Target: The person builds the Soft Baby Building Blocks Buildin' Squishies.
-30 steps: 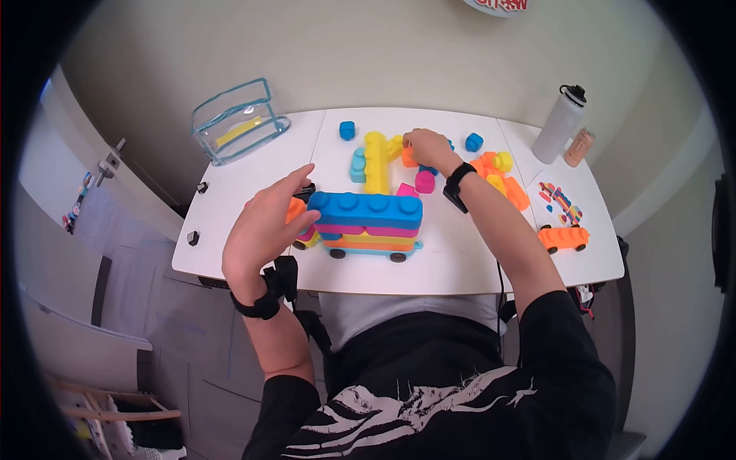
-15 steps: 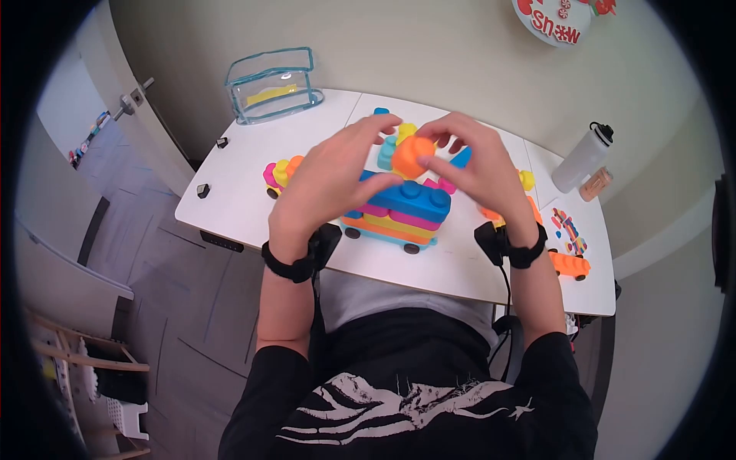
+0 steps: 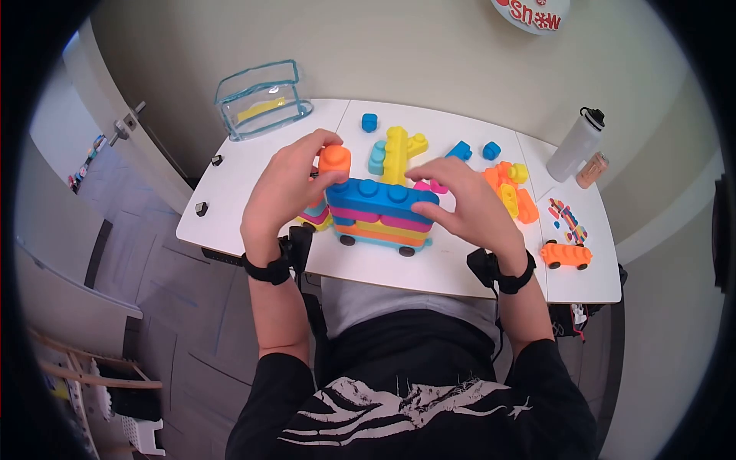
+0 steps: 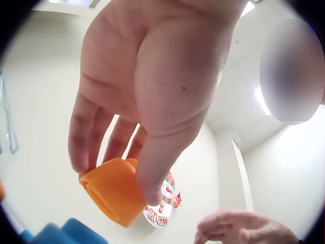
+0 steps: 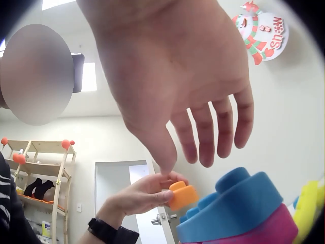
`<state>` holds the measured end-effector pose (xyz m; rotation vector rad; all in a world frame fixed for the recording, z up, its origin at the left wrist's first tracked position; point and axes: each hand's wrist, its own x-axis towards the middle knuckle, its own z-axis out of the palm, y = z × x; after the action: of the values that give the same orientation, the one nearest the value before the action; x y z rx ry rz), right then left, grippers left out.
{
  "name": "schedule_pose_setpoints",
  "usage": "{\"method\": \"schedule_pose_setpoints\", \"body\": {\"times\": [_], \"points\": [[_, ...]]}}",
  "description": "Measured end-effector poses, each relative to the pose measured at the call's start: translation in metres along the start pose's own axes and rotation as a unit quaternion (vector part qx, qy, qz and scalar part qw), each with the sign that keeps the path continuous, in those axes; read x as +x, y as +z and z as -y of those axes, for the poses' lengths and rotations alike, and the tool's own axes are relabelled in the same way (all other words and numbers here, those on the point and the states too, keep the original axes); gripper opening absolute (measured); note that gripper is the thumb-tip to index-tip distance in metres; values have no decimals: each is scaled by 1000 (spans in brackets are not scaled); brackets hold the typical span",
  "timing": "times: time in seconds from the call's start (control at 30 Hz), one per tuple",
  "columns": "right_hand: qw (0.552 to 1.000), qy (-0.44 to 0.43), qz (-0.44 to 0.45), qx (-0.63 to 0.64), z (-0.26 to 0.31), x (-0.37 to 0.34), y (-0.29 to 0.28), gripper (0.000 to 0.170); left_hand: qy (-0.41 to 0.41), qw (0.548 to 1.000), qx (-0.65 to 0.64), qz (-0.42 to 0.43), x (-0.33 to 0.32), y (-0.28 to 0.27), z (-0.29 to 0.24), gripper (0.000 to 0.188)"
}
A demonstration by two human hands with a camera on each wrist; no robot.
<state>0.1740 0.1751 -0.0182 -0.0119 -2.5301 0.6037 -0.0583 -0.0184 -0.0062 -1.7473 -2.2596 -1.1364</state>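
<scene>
My left hand [image 3: 285,188] pinches an orange toy block [image 3: 335,159] between thumb and fingers, just above the left end of a long blue block [image 3: 383,201]. In the left wrist view the orange block [image 4: 114,190] is tilted, its hollow underside showing. The blue block tops a stack of pink, yellow and orange layers on a light-blue wheeled base [image 3: 376,243]. My right hand [image 3: 471,203] is beside the stack's right end, fingers relaxed and holding nothing. From the right wrist, that hand [image 5: 177,86] hangs above the blue block's [image 5: 231,208] studs.
Behind the stack stand yellow blocks [image 3: 395,157] and a teal block [image 3: 376,158]. Orange blocks [image 3: 524,207], an orange wheeled piece [image 3: 566,254] and a picture sheet [image 3: 563,211] lie right. A bottle [image 3: 575,146], a can [image 3: 592,170] and a clear bag [image 3: 261,103] stand toward the back.
The right hand reached among the back blocks, then brought the orange block over the stack. The block passed to the left hand and moved left; the right hand let go and lowered beside the stack.
</scene>
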Motion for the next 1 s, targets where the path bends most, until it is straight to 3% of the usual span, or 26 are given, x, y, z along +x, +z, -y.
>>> {"method": "schedule_pose_setpoints", "body": {"times": [0.13,0.3,0.37,0.5,0.6,0.8,0.87,0.93,1.0], "points": [[999,20,-20,-44,-6,-24,8,42,-47,996,-32,69,-3,3,3,42],[997,41,-59,-28,-17,-43,25,43,-41,992,-13,115,-2,6,3,40],[997,33,-68,-1,-16,-46,26,42,-81,990,-47,101,-3,10,8,35],[997,52,-56,7,-19,-46,27,40,-64,991,-37,109,-2,11,12,35],[996,7,-84,-7,-27,-49,32,41,-122,982,-22,139,-1,8,5,40],[994,0,-106,9,-43,-66,10,39,-84,987,63,125,-7,6,-2,45],[995,57,-71,-49,-58,-84,-3,33,-57,988,90,113,-9,6,-7,46],[992,105,-37,-55,-68,-102,-17,31,-101,984,119,90,-9,2,-17,48],[986,153,-4,-63,-80,-122,-34,29,-90,986,120,74,-10,2,-19,48]]}}
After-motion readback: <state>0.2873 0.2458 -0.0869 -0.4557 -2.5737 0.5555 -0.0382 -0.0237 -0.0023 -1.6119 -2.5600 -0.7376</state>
